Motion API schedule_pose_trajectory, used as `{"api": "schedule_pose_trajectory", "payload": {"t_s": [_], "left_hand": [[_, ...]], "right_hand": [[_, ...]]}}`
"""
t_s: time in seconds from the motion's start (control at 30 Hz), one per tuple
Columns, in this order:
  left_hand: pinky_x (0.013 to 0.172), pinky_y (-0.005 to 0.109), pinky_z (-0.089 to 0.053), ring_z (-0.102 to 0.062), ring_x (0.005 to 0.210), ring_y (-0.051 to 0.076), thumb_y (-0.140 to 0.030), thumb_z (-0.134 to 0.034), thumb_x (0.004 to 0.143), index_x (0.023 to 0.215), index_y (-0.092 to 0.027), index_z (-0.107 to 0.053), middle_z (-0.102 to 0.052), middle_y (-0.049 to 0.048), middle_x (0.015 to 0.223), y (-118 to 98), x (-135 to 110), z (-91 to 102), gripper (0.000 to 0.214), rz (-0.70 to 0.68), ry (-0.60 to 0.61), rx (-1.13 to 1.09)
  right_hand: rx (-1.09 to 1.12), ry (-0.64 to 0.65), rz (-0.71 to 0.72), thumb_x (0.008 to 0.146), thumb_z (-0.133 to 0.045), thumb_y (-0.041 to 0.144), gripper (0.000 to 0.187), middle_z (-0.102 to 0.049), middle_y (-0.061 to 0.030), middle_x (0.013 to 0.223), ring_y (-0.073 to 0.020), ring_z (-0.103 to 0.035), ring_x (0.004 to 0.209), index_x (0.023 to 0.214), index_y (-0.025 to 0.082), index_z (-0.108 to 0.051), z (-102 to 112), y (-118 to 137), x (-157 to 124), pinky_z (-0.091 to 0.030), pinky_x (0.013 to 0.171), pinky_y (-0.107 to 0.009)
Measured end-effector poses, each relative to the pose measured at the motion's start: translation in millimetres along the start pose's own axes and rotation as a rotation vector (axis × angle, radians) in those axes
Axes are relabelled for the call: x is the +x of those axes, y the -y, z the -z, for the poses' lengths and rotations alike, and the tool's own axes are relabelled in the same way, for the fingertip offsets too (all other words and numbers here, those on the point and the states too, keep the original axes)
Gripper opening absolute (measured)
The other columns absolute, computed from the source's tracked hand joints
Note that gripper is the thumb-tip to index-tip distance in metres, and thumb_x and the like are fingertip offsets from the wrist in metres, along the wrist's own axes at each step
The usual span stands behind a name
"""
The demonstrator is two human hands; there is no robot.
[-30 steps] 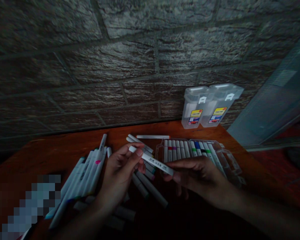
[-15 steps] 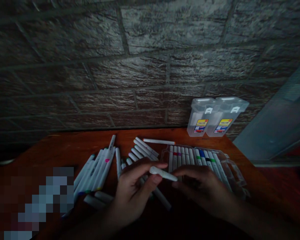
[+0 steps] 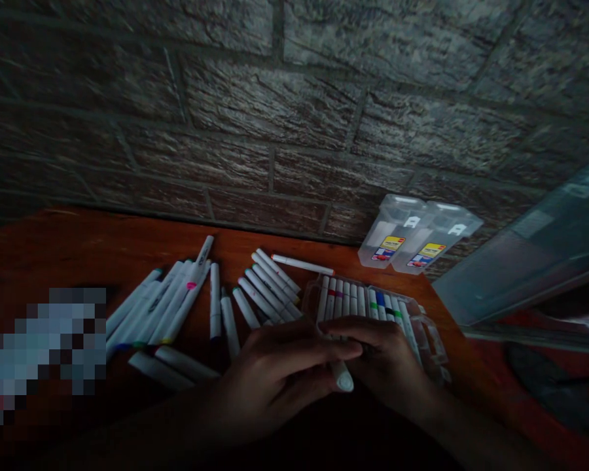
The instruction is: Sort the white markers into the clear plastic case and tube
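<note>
A white marker (image 3: 344,379) is gripped in my left hand (image 3: 279,366), its round end tilted toward me. My left fingers cross over the marker's middle and cover it. My right hand (image 3: 392,360) is curled against the left fingertips, with its index finger on the far part of the marker; its other fingers are mostly hidden. Just beyond both hands, a clear plastic case (image 3: 429,327) lies open, holding a row of white markers (image 3: 353,299) with coloured bands.
Loose white markers lie in a left group (image 3: 169,304) and a middle group (image 3: 267,288). One orange-ended marker (image 3: 303,264) lies near the wall. Two clear labelled boxes (image 3: 387,235) stand at the table's back right. A stone-block wall (image 3: 275,118) rises behind the wooden table (image 3: 103,229).
The marker has turned, so its end now points toward me instead of lying across. My hands have come together and overlap. The view has shifted and tilted.
</note>
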State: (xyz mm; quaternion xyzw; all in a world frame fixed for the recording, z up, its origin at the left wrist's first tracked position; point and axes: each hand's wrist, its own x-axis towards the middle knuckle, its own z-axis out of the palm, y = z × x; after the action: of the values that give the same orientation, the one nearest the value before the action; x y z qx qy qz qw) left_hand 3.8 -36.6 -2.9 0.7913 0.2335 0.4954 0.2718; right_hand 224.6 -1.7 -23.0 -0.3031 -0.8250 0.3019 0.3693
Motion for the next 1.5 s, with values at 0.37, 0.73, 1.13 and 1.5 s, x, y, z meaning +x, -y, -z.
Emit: {"api": "schedule_pose_trajectory", "payload": {"t_s": [0.37, 0.73, 1.13, 1.5], "left_hand": [[0.083, 0.018, -0.057, -0.073, 0.089, 0.012, -0.008, -0.069, 0.093, 0.124, -0.011, -0.072, -0.079, 0.0096, 0.106, -0.5, -0.1, -0.7, 0.030, -0.005, 0.014, -0.024], [0.071, 0.022, -0.055, -0.071, 0.078, 0.014, -0.011, -0.068, 0.095, 0.123, -0.015, -0.072, -0.077, 0.0058, 0.089, 1.6, -0.5, 0.0, 0.029, 0.036, 0.020, -0.002], [0.071, 0.026, -0.052, -0.066, 0.082, 0.017, -0.026, -0.069, 0.096, 0.097, -0.018, -0.077, -0.070, 0.0046, 0.089, 10.4, 4.6, 0.2, 0.012, 0.324, -0.059, -0.098], [0.055, 0.021, -0.044, -0.058, 0.059, 0.011, -0.048, -0.072, 0.089, 0.091, -0.011, -0.079, -0.069, 0.0026, 0.072, 14.1, 9.1, -6.1, 0.037, 0.830, 0.030, -0.563]], "right_hand": [[-0.001, -0.012, 0.049, 0.091, -0.069, 0.008, 0.030, -0.081, -0.0034, 0.108, -0.0158, -0.078, 0.096, 0.115, 0.024, -0.075, 2.4, 4.8, 1.8, -0.062, 0.082, -0.023], [0.002, -0.009, 0.029, 0.093, -0.069, 0.012, 0.025, -0.081, -0.0058, 0.107, -0.0176, -0.078, 0.097, 0.113, 0.025, -0.076, 1.4, 8.0, 2.9, -0.063, 0.083, -0.027], [0.031, 0.059, -0.028, 0.094, -0.068, 0.015, 0.026, -0.080, -0.0040, 0.100, -0.0162, -0.076, 0.084, 0.117, 0.024, -0.073, 3.1, 17.2, 0.4, -0.061, 0.073, -0.027], [-0.133, 0.024, -0.019, 0.100, -0.052, 0.010, 0.062, -0.073, -0.0079, 0.132, -0.0253, -0.073, 0.116, 0.156, 0.034, -0.042, 6.9, 9.5, -8.9, -0.064, 0.094, -0.037]]}}
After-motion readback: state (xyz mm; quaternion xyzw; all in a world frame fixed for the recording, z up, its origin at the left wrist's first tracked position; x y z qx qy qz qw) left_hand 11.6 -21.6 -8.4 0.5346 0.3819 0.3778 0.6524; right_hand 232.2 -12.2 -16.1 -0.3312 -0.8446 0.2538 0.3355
